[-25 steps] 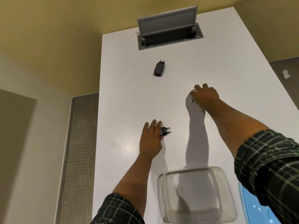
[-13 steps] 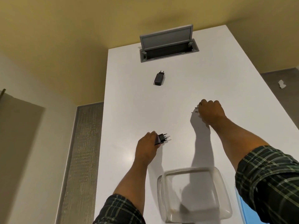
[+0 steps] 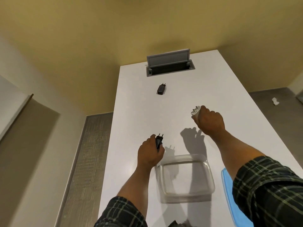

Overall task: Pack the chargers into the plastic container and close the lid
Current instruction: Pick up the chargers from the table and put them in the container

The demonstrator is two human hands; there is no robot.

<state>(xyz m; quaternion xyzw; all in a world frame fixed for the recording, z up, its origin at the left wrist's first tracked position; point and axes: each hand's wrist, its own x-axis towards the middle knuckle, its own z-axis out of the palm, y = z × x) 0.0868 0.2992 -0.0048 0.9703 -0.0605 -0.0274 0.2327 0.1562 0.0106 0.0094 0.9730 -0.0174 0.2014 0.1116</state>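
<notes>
The left hand point(image 3: 150, 154) grips a black charger point(image 3: 158, 140), prongs pointing away, just beyond the clear plastic container's point(image 3: 211, 176) far left corner. The right hand point(image 3: 209, 121) closes around a white charger point(image 3: 195, 110), raised off the white table point(image 3: 237, 112) beyond the container. A third, black charger on the table point(image 3: 161, 88) lies farther off, near the grey hatch point(image 3: 170, 66); the blue lid point(image 3: 227, 185) sits right of the container.

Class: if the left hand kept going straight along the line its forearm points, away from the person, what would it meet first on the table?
Probably the loose black charger ahead of the left hand; depth is uncertain.
</notes>
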